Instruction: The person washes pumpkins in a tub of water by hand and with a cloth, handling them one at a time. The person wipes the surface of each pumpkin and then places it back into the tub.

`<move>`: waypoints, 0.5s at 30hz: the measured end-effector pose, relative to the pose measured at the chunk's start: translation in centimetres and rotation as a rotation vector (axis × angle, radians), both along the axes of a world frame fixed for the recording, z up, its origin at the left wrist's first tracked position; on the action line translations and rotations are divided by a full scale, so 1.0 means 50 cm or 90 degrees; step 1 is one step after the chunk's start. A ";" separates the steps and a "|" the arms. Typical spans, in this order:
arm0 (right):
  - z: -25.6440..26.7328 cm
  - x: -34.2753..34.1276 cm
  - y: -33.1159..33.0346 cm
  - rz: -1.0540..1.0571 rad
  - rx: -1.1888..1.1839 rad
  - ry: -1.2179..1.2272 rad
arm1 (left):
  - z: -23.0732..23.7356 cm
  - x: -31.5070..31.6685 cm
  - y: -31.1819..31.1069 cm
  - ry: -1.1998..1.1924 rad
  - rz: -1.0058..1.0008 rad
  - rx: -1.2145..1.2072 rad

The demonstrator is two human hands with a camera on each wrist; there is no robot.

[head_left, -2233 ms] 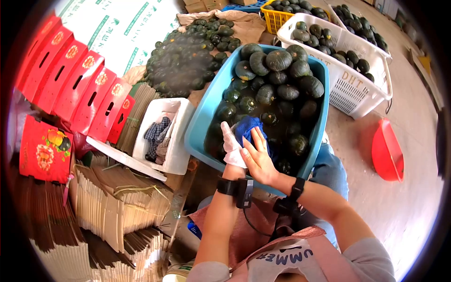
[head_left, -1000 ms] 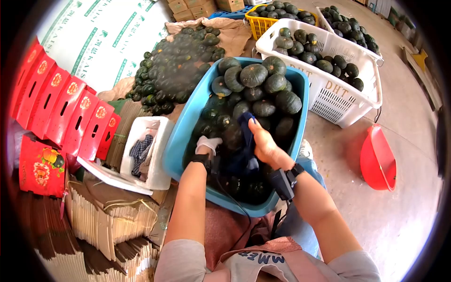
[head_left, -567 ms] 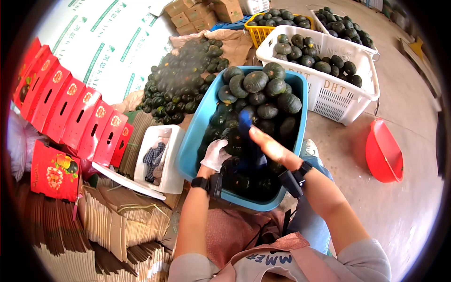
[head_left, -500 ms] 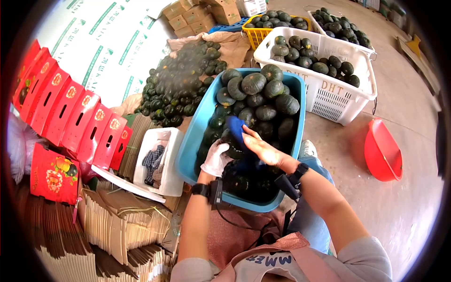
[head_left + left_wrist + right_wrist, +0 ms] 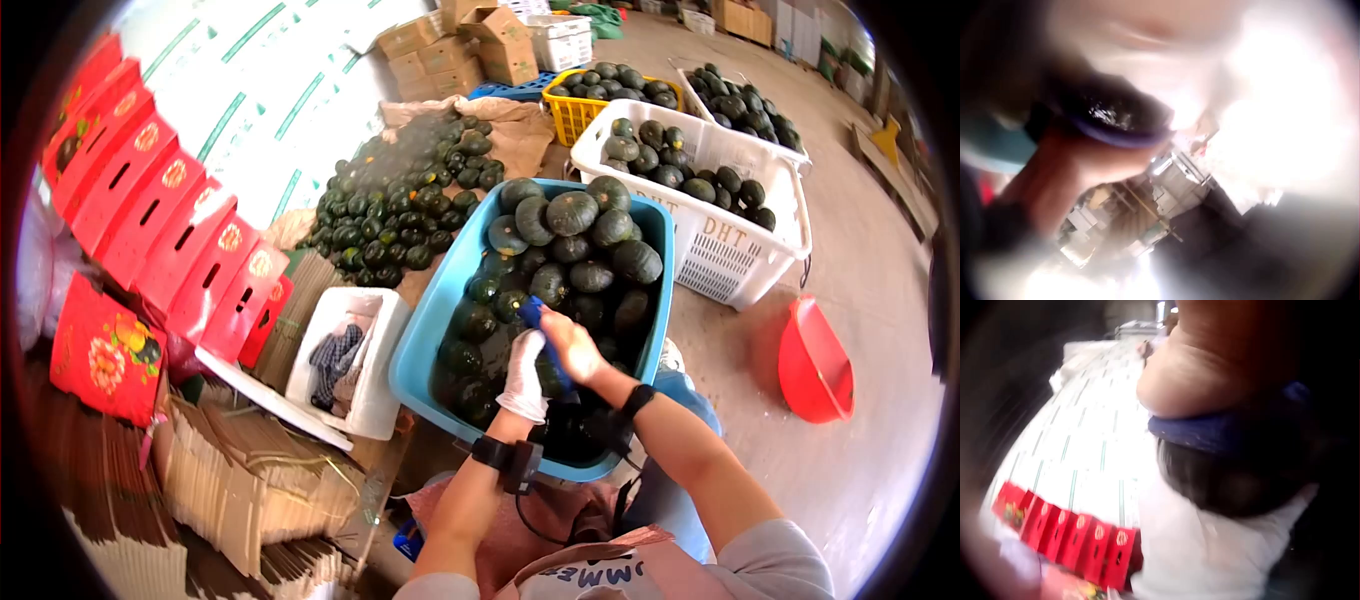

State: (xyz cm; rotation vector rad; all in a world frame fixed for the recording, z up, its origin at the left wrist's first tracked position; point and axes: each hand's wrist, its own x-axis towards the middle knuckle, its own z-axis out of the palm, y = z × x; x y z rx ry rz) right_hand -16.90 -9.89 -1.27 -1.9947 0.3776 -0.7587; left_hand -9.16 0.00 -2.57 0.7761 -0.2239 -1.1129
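Note:
Over the blue tub (image 5: 418,340), the left hand (image 5: 525,378) in a white glove holds a dark green pumpkin (image 5: 1210,478); in the right wrist view the glove (image 5: 1204,550) wraps its lower side. The bare right hand (image 5: 574,346) presses a blue cloth (image 5: 555,365) on the pumpkin from the other side. In the left wrist view the pumpkin (image 5: 1119,106) looks wet and shiny, between the glove (image 5: 1154,56) and the cloth (image 5: 1116,137), with the right hand (image 5: 1097,165) behind the cloth. More pumpkins (image 5: 573,213) fill the tub, heaped at its far end.
White crates (image 5: 720,258) and a yellow crate (image 5: 572,118) of pumpkins stand beyond the tub. A pumpkin pile (image 5: 400,205) lies on brown cloth. Left are a foam box (image 5: 383,375), red boxes (image 5: 180,240) and stacked cardboard (image 5: 215,480). A red basin (image 5: 815,365) rests at right.
The hands have come closer together, the left moving right with a pumpkin and the right bringing the blue cloth against it. The head view has shifted, showing more of the far floor.

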 end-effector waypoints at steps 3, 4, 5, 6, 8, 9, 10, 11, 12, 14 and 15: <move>-0.029 -0.001 -0.067 0.096 0.883 -0.062 | 0.051 -0.027 0.014 -0.243 -0.004 -0.044; 0.022 -0.006 -0.036 0.204 1.056 -0.136 | 0.075 -0.026 0.016 -0.285 0.013 -0.069; -0.026 0.014 -0.036 0.150 0.475 -0.086 | 0.102 -0.027 0.022 -0.324 0.030 -0.090; -0.069 0.030 -0.046 0.207 0.769 -0.177 | 0.113 -0.021 0.025 -0.282 0.070 -0.098; -0.052 0.048 0.007 0.083 1.022 -0.243 | 0.105 -0.004 0.019 -0.353 0.204 -0.052; -0.010 0.044 0.047 -0.037 1.010 -0.158 | 0.049 0.020 -0.002 -0.479 0.304 0.010; -0.009 0.055 0.070 -0.061 0.992 -0.141 | 0.048 0.033 -0.001 -0.628 0.371 0.127; -0.002 0.062 0.089 -0.084 0.970 -0.124 | 0.046 0.048 -0.002 -0.772 0.436 0.250; 0.006 0.062 0.101 -0.090 0.919 -0.116 | 0.041 0.058 0.000 -0.731 0.404 0.310; 0.008 0.057 0.078 -0.093 0.921 -0.154 | 0.039 0.036 -0.007 -0.768 0.426 0.346; 0.012 0.058 0.065 -0.127 0.911 -0.174 | 0.036 0.014 -0.005 -0.844 0.460 0.365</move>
